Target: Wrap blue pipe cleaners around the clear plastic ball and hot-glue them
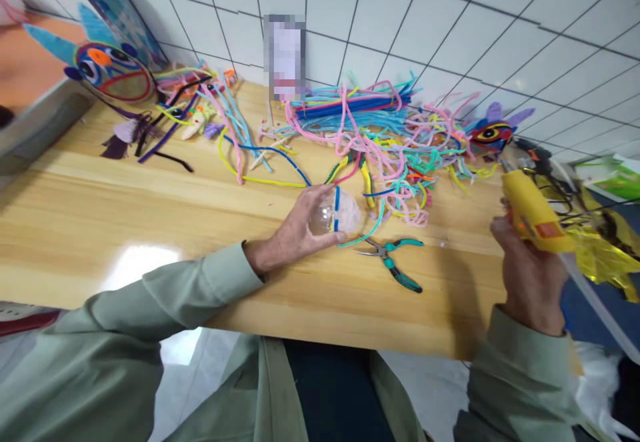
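My left hand (300, 229) is closed around a clear plastic ball (350, 214) with a blue strip across its middle, held above the wooden table. On the right, my right hand (530, 275) grips a yellow hot glue gun (535, 212), nozzle tilted up to the left, a long pale glue stick (605, 312) coming out of its back. Green-handled pliers (393, 259) lie just right of the ball. Behind the ball are yellow-handled pliers (367, 179), partly covered by a tangle of pink, teal and yellow pipe cleaners (400, 175).
A bundle of blue pipe cleaners (355, 105) lies by the tiled wall, near an upright phone (286, 59). Decorated masks stand at the left (113, 72) and right (493, 134). A tall can (117, 12) leans at the back left. Gold foil (603, 262) hangs at the right edge.
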`<control>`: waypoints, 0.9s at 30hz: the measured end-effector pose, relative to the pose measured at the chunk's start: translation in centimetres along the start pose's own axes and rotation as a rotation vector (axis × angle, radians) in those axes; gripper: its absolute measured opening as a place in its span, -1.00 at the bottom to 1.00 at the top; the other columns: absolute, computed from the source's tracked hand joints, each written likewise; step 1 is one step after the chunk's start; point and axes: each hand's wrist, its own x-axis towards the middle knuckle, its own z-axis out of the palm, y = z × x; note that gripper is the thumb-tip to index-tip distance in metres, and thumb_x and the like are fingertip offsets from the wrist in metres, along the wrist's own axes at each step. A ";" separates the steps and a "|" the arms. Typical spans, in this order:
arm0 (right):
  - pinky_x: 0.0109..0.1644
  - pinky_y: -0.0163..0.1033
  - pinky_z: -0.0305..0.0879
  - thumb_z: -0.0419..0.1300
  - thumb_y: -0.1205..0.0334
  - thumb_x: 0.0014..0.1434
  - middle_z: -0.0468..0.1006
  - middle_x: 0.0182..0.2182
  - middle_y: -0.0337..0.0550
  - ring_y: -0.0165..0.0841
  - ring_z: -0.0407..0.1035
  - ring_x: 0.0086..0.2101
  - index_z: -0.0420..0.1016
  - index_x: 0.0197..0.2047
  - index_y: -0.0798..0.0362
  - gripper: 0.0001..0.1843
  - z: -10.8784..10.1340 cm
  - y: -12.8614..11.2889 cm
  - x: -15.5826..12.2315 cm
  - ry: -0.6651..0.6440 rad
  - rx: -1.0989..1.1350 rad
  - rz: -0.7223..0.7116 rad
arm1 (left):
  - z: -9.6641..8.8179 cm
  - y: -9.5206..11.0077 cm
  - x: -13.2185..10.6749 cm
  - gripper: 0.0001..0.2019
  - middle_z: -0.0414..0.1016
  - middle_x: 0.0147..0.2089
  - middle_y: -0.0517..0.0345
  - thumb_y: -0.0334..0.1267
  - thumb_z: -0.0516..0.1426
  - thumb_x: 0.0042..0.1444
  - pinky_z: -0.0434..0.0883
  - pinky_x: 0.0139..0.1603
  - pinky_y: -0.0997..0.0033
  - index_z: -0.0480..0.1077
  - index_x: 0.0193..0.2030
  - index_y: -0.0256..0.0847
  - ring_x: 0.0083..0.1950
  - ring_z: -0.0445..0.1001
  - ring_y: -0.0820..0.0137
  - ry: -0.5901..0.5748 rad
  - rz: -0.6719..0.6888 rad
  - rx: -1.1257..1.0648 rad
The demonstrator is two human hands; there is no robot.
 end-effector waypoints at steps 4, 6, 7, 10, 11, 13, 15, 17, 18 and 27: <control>0.20 0.14 0.57 0.59 -0.04 0.07 0.77 -0.11 -0.19 -0.08 0.64 -0.07 0.73 -0.09 -0.13 -0.63 4.5 -4.8 -3.3 -0.154 0.309 0.138 | 0.2 -0.2 -0.1 -0.13 0.38 0.49 -0.17 0.15 0.42 0.27 0.40 0.60 -0.17 0.20 0.59 -0.03 0.53 0.41 -0.02 0.034 -0.057 0.021; 0.17 0.13 0.61 0.59 -0.12 0.06 0.79 -0.17 -0.16 -0.09 0.66 -0.10 0.73 -0.15 -0.09 -0.62 6.5 -5.5 -4.4 -0.370 0.355 0.221 | 0.2 -0.3 -0.2 -0.12 0.37 0.50 -0.17 0.15 0.42 0.27 0.39 0.61 -0.18 0.20 0.59 -0.02 0.54 0.40 -0.03 0.046 -0.059 0.020; 0.18 0.14 0.62 0.58 -0.15 0.07 0.79 -0.17 -0.15 -0.07 0.68 -0.09 0.73 -0.17 -0.09 -0.61 7.3 -5.4 -4.7 -0.478 0.359 0.260 | 0.3 -0.3 -0.2 -0.12 0.37 0.50 -0.17 0.15 0.42 0.27 0.39 0.61 -0.18 0.19 0.59 -0.01 0.54 0.40 -0.03 0.049 -0.055 0.017; 0.21 0.14 0.63 0.57 -0.21 0.10 0.80 -0.19 -0.15 -0.06 0.69 -0.10 0.76 -0.18 -0.13 -0.61 8.8 -4.4 -5.3 -0.700 0.352 0.287 | 0.3 -0.3 -0.1 -0.13 0.37 0.49 -0.16 0.12 0.43 0.28 0.40 0.60 -0.17 0.19 0.60 0.00 0.53 0.42 -0.02 0.049 -0.040 0.005; 0.23 0.13 0.63 0.56 -0.23 0.11 0.80 -0.21 -0.16 -0.07 0.69 -0.11 0.76 -0.20 -0.15 -0.62 9.0 -3.9 -5.4 -0.740 0.352 0.272 | 0.3 -0.3 0.0 -0.13 0.37 0.49 -0.16 0.12 0.43 0.28 0.41 0.60 -0.17 0.19 0.60 0.00 0.52 0.42 -0.02 0.047 -0.036 0.002; 0.27 0.10 0.62 0.54 -0.26 0.14 0.79 -0.21 -0.16 -0.07 0.68 -0.10 0.75 -0.22 -0.16 -0.63 9.1 -3.1 -5.4 -0.789 0.352 0.241 | 0.3 -0.3 0.0 -0.13 0.38 0.49 -0.17 0.12 0.43 0.27 0.42 0.59 -0.15 0.19 0.59 -0.02 0.52 0.43 -0.01 0.045 -0.039 -0.003; 0.28 0.09 0.61 0.53 -0.26 0.17 0.81 -0.14 -0.15 -0.07 0.68 -0.06 0.76 -0.14 -0.16 -0.61 9.0 -2.4 -5.5 -0.801 0.343 0.237 | 0.3 -0.3 0.0 -0.12 0.37 0.49 -0.19 0.14 0.43 0.27 0.44 0.58 -0.14 0.17 0.59 -0.03 0.52 0.44 0.00 0.043 -0.058 -0.017; 0.28 0.08 0.61 0.51 -0.24 0.20 0.81 -0.06 -0.14 -0.07 0.68 -0.03 0.77 -0.03 -0.16 -0.58 9.0 -2.0 -5.5 -0.807 0.321 0.247 | 0.4 -0.2 0.1 -0.11 0.37 0.50 -0.20 0.16 0.42 0.27 0.45 0.57 -0.16 0.16 0.58 -0.04 0.51 0.45 -0.01 0.039 -0.076 -0.037; 0.25 0.08 0.63 0.51 -0.24 0.21 0.81 -0.05 -0.14 -0.07 0.67 -0.03 0.77 0.00 -0.15 -0.57 9.0 -1.9 -5.6 -0.810 0.310 0.246 | 0.4 -0.2 0.1 -0.11 0.38 0.49 -0.20 0.16 0.42 0.27 0.45 0.57 -0.17 0.16 0.58 -0.04 0.51 0.46 -0.01 0.035 -0.082 -0.044; -0.13 -0.02 0.66 0.39 -0.33 0.28 0.73 -0.31 -0.14 -0.08 0.60 -0.24 0.74 -0.14 -0.13 -0.56 8.9 -2.1 -5.5 -0.847 0.194 0.176 | 0.1 -0.1 0.3 -0.12 0.39 0.49 -0.18 0.17 0.42 0.27 0.44 0.57 -0.23 0.18 0.59 -0.01 0.51 0.44 -0.05 0.014 -0.064 -0.028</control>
